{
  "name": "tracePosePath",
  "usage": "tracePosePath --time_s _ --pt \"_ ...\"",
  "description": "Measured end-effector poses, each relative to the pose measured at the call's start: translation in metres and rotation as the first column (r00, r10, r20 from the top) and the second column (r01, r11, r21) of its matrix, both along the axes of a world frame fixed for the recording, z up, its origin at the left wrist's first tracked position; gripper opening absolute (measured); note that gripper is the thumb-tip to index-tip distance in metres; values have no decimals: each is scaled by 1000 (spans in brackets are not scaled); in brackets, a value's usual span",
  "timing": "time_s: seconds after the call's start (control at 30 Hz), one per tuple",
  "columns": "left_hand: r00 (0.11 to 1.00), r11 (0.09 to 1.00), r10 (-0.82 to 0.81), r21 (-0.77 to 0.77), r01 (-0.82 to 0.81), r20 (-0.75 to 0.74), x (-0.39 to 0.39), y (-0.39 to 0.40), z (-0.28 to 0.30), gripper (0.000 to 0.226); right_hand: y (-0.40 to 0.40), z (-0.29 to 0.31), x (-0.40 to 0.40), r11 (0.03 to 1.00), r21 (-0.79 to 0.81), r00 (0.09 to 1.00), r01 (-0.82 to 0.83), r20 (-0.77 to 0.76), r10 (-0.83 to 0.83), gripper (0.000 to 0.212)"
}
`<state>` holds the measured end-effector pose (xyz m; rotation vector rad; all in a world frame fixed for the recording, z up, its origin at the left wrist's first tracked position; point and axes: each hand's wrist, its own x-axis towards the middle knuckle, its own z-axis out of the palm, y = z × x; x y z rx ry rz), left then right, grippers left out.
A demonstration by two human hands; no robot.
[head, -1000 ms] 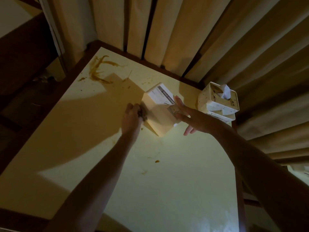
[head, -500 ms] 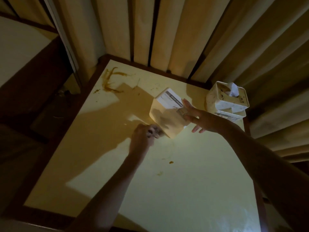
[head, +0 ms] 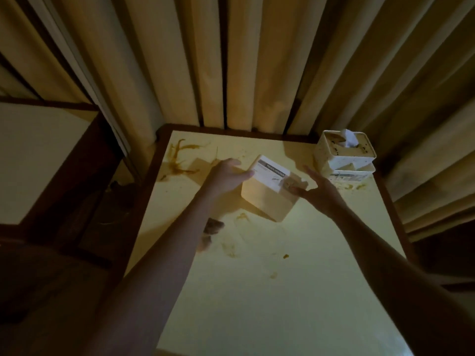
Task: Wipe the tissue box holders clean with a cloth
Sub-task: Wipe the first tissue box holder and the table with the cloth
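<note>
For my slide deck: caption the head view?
Both hands steady a labelled tissue holder on a stained table.

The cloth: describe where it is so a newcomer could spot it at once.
On the yellow table, look beside the left forearm, nearer than the tissue holder both hands touch. The cloth is the small dark crumpled wad lying loose there, darker than the brown smears around it.
</note>
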<state>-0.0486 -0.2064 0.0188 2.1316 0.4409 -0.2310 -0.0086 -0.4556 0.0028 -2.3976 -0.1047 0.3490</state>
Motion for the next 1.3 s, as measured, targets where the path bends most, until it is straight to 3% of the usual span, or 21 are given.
tracePosePath --time_s 0.1,0.2,0.27,0.33,0.53,0.6,0.73,0.97,1.13,1.3 --pt "998 998 -57 7 57 -1 29 -11 9 71 1 -11 -10 984 78 987 158 4 -158 88" --pt "989 984 -139 100 144 -52 43 -14 5 73 3 -22 -14 891 276 927 360 -211 -309 102" --pt "984 980 -161 104 168 -69 47 -13 0 71 8 -23 -17 808 382 874 449 -378 -307 80" --pt "987 983 -151 93 156 -56 45 -12 -1 65 12 -23 -19 792 422 870 441 -419 -262 58" --pt "998 998 -51 -24 51 26 21 -10 -10 35 14 -17 -27 843 431 926 322 -328 -186 40" --pt "997 997 8 -82 -2 72 1 -11 -13 38 12 -14 -36 866 447 962 224 -246 -122 36" --pt "972 982 165 -124 -145 168 -45 -15 -33 50 7 -25 -66 861 506 996 51 -86 -8 53" --pt "938 909 305 -344 -236 162 -97 -41 -69 38 -7 -52 -92 854 519 999 -42 35 28 50" --pt "928 902 316 -366 -229 199 -120 -56 -83 29 -15 -61 -107 872 487 999 -48 29 39 63" --pt "927 884 335 -397 -247 168 -133 -63 -93 45 -23 -75 -122 880 474 1000 14 -22 -4 66"
